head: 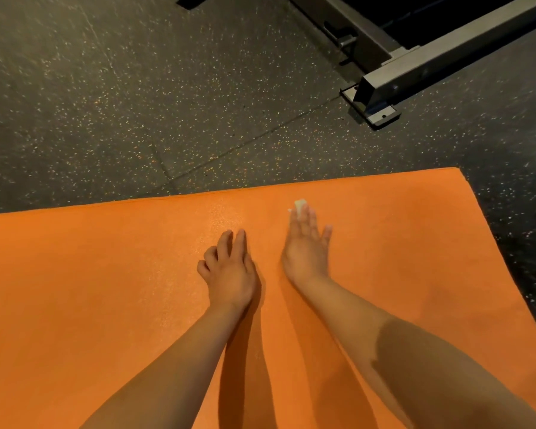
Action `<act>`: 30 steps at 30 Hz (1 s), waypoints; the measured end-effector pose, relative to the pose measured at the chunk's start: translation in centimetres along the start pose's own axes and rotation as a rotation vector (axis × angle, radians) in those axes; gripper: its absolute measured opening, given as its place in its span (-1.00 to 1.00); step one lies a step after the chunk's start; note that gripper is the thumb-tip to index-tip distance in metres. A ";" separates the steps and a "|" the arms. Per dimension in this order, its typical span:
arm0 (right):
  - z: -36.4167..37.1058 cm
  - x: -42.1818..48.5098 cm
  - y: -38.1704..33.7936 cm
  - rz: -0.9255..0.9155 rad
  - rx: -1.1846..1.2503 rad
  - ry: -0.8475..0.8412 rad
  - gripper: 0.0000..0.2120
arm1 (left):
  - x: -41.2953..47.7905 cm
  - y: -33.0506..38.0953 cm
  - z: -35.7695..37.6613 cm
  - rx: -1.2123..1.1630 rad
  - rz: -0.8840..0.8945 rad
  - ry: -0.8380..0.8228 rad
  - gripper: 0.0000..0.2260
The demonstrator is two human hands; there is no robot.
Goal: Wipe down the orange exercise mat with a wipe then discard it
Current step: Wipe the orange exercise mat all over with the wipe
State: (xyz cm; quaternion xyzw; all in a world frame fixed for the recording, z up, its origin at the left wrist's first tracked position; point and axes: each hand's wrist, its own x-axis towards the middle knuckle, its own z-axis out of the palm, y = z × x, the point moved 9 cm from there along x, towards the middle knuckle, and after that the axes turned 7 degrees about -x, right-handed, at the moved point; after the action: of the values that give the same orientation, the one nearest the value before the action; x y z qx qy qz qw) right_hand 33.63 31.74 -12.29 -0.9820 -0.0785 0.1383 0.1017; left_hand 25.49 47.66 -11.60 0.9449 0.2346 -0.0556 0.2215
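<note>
Wipe (pixel 300 205) near the far edge of the orange mat (pixel 90 274).
My right hand (pixel 305 243) presses it under straight, slightly spread fingers; my left hand (pixel 229 270) rests beside it, fingers loosely bent.

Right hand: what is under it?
A white wipe peeks out past the fingers of the right hand, pressed flat on the orange exercise mat. The rest of the wipe is covered by the hand, so its extent cannot be seen.
</note>
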 end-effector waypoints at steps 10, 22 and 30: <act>-0.7 4.5 -1.5 -0.096 -0.083 -0.035 -0.26 | 3.1 0.0 0.0 -0.034 -0.016 -0.040 -0.53; -0.6 6.1 -4.0 -0.232 -0.090 -0.102 -0.30 | 5.6 5.0 0.2 -0.034 0.075 -0.087 -0.54; -1.1 4.4 -0.8 -0.127 0.055 -0.090 -0.33 | 4.2 7.0 3.4 -0.008 0.082 -0.198 -0.48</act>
State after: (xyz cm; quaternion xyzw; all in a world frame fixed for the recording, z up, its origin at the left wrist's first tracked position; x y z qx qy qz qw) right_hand 38.02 33.07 -12.21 -0.9646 -0.1415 0.1779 0.1334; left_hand 32.50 42.32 -12.81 0.9427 0.1727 -0.1386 0.2497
